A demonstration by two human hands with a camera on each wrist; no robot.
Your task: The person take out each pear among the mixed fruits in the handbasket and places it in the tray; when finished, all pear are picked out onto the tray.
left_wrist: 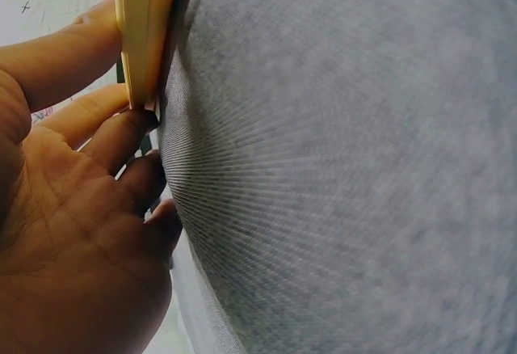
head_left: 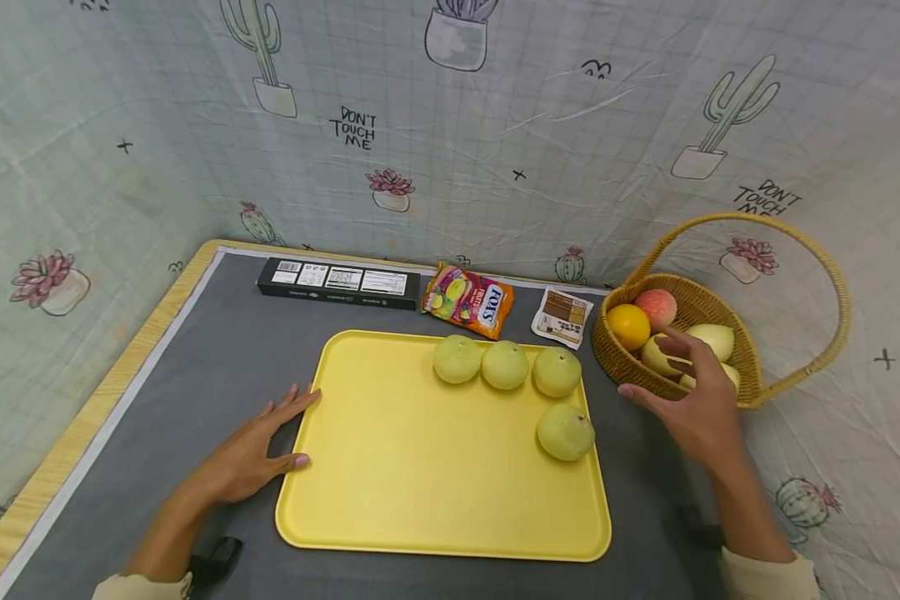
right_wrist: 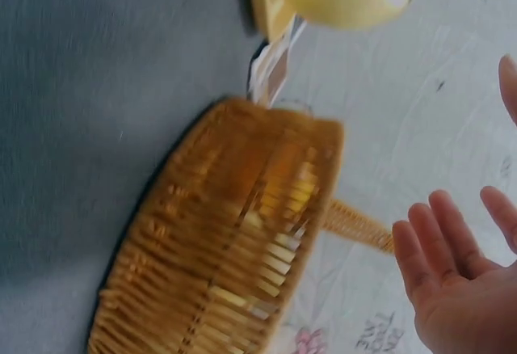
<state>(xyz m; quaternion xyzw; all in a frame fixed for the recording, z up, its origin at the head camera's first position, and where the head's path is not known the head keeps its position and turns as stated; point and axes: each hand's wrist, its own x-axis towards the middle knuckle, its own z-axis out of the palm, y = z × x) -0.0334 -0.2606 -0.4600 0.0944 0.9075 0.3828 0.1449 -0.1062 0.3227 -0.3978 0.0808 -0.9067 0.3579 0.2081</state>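
My left hand (head_left: 251, 450) rests at the left side of a yellow tray (head_left: 390, 492), its fingertips and thumb touching the rim with fingers stretched out. In the left wrist view the fingers (left_wrist: 121, 140) meet the tray's edge (left_wrist: 145, 39). Over the near rim of a wicker basket (head_left: 750, 367) hovers my right hand (head_left: 697, 400), fingers spread and slightly bent, nothing in them. Inside the basket lie an orange (head_left: 628, 326), a peach (head_left: 656, 309) and several pale yellow-green fruits (head_left: 712, 340), partly hidden by the hand. Round pale green fruits (head_left: 505, 365) sit on the tray.
Behind the tray lie a long black box (head_left: 337, 282), a colourful FOX'S candy bag (head_left: 467, 302) and a small white-and-brown packet (head_left: 562, 317). The basket's tall handle (head_left: 832, 283) arches up at the right. A printed cloth (head_left: 450, 108) hangs around the grey-covered table (head_left: 255, 350).
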